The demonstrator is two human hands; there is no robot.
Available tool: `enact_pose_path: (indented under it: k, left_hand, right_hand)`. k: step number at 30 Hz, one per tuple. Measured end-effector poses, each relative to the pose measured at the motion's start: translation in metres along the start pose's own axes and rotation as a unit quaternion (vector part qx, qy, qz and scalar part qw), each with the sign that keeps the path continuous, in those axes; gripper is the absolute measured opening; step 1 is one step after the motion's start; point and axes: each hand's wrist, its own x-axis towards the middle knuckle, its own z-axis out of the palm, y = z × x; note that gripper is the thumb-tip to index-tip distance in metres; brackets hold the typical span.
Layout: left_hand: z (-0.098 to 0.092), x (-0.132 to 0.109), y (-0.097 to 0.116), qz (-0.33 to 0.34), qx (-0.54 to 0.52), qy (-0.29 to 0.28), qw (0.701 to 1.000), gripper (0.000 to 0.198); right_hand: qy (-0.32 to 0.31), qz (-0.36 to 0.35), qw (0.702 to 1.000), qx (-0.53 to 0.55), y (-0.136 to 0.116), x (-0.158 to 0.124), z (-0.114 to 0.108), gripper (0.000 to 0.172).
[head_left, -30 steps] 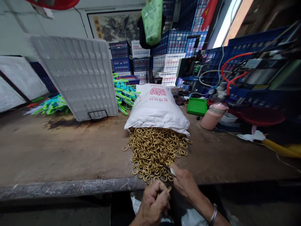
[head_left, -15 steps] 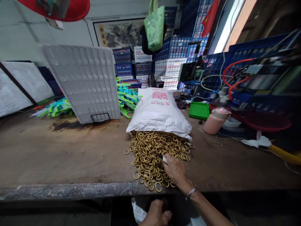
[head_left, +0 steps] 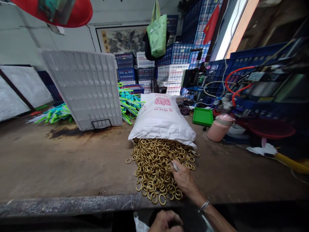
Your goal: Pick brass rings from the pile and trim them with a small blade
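Note:
A heap of brass-coloured rings (head_left: 154, 167) spreads over the brown table from the mouth of a white woven sack (head_left: 161, 119) with red print. My right hand (head_left: 184, 178), a metal bracelet on its wrist, is at the right side of the heap. Its fingers are closed on a small, slim, pale-grey object (head_left: 175, 167), whose kind I cannot make out. Below the table's front edge is my left hand (head_left: 166, 220), its fingers curled; anything inside them is hidden. A single ring (head_left: 128, 160) lies apart, left of the heap.
A white ribbed panel (head_left: 84, 90) stands upright at the left, beside bright green and turquoise pieces (head_left: 130, 101). On the right are a green tray (head_left: 202, 116), a pink flask (head_left: 219, 129) and a machine with orange hoses (head_left: 256, 77). Stacked crates (head_left: 172, 72) fill the back.
My right hand has shifted slightly right across the heap, and the small object in it is turned differently. My left hand stays low, its fingers still curled. The view has tilted up slightly.

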Motion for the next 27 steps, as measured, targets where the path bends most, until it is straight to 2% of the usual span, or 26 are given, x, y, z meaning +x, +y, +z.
enact_pose_path:
  k: [2,5,6,9,14,16,20,23,27]
  left_hand:
    - [-0.002,0.003,0.023,0.012,-0.064,0.02,0.998,0.02]
    - [-0.011,0.012,0.05,0.042,-0.098,0.138,0.985,0.023]
    - [-0.015,0.015,0.056,0.053,-0.103,0.167,0.979,0.024]
    - [-0.025,0.021,0.067,0.063,-0.108,0.201,0.972,0.027]
    - [-0.029,0.024,0.071,0.117,-0.055,0.191,0.973,0.017]
    - [-0.03,0.024,0.068,0.12,-0.061,0.191,0.972,0.019]
    - [-0.033,0.024,0.061,0.043,-0.12,0.182,0.975,0.022]
    - [-0.035,0.022,0.06,0.007,-0.182,0.156,0.971,0.023]
    - [-0.034,0.019,0.061,-0.022,-0.328,0.125,0.936,0.029]
  right_hand:
    - [-0.002,-0.006,0.998,0.063,0.0,-0.003,-0.002,0.028]
    - [-0.02,-0.005,0.992,0.126,-0.006,-0.011,-0.005,0.03]
    - [-0.028,-0.005,0.989,0.143,-0.009,-0.014,-0.006,0.029]
    - [-0.057,-0.009,0.983,0.175,-0.017,-0.023,-0.008,0.029]
    - [-0.104,-0.016,0.979,0.174,-0.022,-0.033,-0.002,0.028]
    - [-0.11,-0.013,0.982,0.155,-0.023,-0.035,0.001,0.028]
    - [-0.115,-0.028,0.987,0.112,-0.028,-0.038,0.001,0.029]
    - [-0.122,-0.04,0.983,0.13,-0.036,-0.041,-0.003,0.026]
    - [-0.15,-0.039,0.972,0.176,-0.042,-0.041,-0.006,0.025]
